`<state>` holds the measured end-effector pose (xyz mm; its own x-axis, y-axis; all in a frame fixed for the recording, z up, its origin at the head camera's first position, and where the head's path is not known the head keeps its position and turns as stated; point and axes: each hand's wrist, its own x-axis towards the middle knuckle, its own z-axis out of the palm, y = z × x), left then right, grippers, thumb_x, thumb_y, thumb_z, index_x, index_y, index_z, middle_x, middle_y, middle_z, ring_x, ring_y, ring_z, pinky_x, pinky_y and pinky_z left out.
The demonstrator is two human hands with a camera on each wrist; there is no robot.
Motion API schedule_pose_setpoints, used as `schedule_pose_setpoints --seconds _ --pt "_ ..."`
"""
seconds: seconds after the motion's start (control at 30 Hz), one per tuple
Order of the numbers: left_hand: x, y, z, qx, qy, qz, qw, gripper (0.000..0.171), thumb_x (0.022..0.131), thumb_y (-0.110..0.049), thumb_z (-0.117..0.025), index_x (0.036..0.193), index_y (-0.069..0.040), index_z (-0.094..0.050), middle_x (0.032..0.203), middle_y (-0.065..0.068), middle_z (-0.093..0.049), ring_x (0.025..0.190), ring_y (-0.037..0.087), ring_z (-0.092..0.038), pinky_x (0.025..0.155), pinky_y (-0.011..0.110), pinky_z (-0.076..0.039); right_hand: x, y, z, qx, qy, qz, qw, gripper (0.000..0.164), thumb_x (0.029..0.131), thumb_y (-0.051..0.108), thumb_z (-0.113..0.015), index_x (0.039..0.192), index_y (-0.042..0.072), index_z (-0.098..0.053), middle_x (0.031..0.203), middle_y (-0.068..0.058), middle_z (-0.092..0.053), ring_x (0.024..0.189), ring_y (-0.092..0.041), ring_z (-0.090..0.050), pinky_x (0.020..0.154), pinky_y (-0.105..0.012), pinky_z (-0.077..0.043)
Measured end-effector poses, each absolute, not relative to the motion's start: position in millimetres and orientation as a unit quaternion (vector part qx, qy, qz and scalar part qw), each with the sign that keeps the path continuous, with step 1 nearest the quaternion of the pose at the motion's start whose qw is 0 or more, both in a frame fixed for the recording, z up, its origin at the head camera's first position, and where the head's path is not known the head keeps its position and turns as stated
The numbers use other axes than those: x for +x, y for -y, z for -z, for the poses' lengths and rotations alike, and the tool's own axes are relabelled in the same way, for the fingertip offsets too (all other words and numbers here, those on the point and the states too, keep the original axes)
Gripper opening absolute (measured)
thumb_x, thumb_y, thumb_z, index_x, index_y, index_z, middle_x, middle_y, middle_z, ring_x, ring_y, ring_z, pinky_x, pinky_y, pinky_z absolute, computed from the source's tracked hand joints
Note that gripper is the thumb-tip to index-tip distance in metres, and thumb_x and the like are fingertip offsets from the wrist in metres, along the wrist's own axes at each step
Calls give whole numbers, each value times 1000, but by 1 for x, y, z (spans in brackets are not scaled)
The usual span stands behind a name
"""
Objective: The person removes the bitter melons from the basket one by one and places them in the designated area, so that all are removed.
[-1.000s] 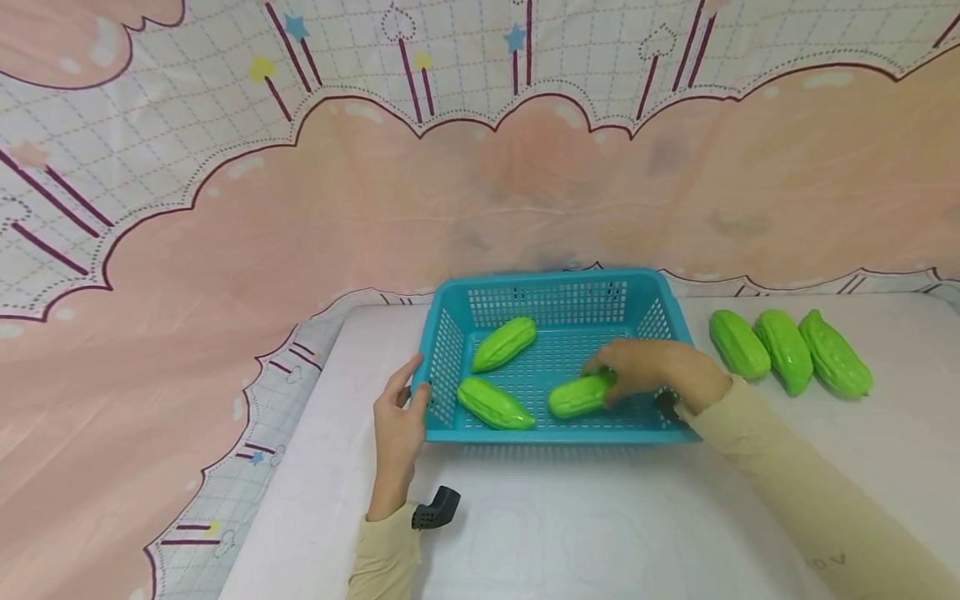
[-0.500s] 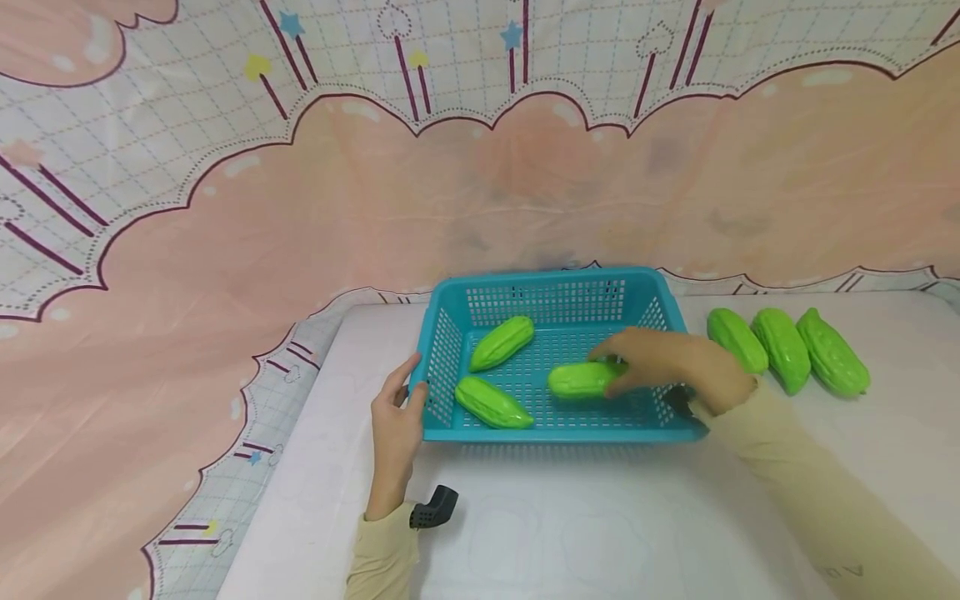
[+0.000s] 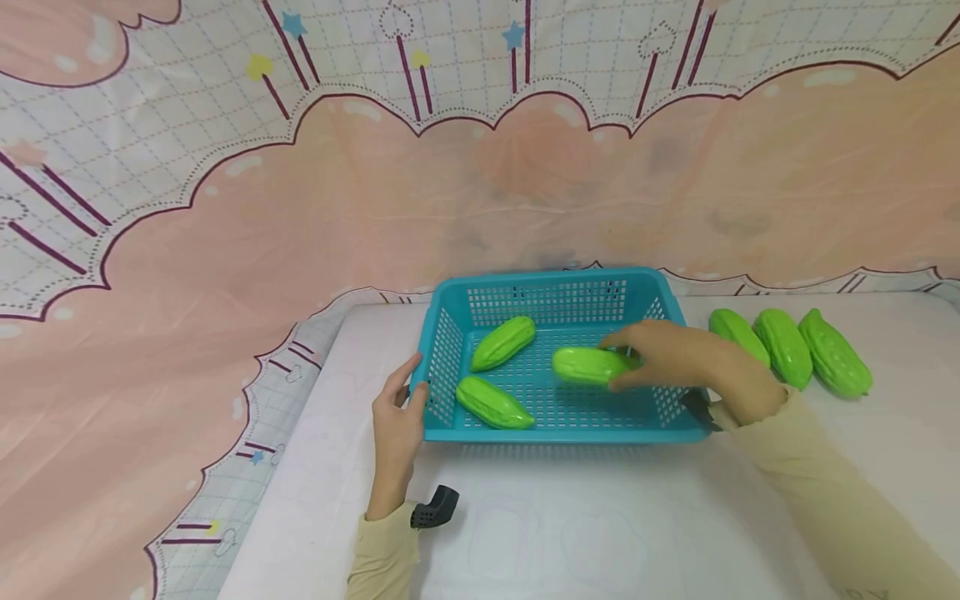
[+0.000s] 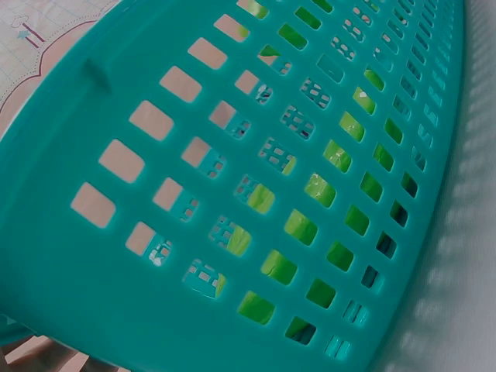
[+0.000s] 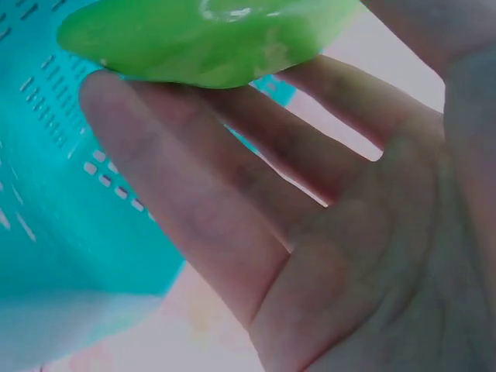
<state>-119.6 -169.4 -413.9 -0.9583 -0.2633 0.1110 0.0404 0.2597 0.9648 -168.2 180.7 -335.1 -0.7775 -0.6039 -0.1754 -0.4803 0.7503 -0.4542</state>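
Observation:
A blue-green plastic basket (image 3: 555,435) with slotted walls sits on the white table. My right hand (image 3: 663,358) pinches the right end of a green bitter melon (image 3: 585,365) between thumb and fingers, over the basket's right half. From the right wrist view, the fingers (image 5: 186,163) reach along the melon (image 5: 209,39). At the basket's left side, my left hand (image 3: 397,425) holds the rim, the thumb overlapping it. Two more bitter melons lie inside on the left, an upper one (image 3: 502,343) and a lower one (image 3: 495,403); green shows through the wall (image 4: 46,256) in the left wrist view.
To the right of the basket, three more bitter melons (image 3: 783,348) lie side by side on the table (image 3: 562,525). Behind the table hangs a patterned pink and white cloth (image 3: 525,192). A black device (image 3: 435,507) is strapped at the left wrist.
My right hand has lifted the bitter melon from the basket's floor and carried it slightly back and right. The left hand and the other melons have stayed in place.

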Motion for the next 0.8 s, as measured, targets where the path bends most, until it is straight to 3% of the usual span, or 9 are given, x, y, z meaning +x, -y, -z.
schedule_pose_setpoints --seconds 0.3,0.5,0.8 --pt "-121 171 416 70 785 602 124 44 99 -8 -51 142 -15 -55 153 8 -45 136 28 -46 108 50 -43 -164 -189 328 -291 -927 208 114 59 87 37 -76 132 1 -62 120 -7 -68 99 -19 -62 86 -43 -54" --pt "-122 171 415 71 782 607 126 44 99 -7 -51 142 -16 -56 152 6 -46 133 27 -48 107 49 -44 -161 -195 329 -292 -931 209 72 57 85 36 -78 129 3 -65 107 0 -69 87 -14 -58 77 -33 -52" --pt "-120 172 416 67 781 608 125 44 99 -6 -50 142 -15 -55 152 6 -45 132 27 -49 108 50 -41 -153 -203 326 -279 -937 205 50 57 87 41 -75 130 6 -64 104 2 -66 81 -11 -54 72 -32 -51"
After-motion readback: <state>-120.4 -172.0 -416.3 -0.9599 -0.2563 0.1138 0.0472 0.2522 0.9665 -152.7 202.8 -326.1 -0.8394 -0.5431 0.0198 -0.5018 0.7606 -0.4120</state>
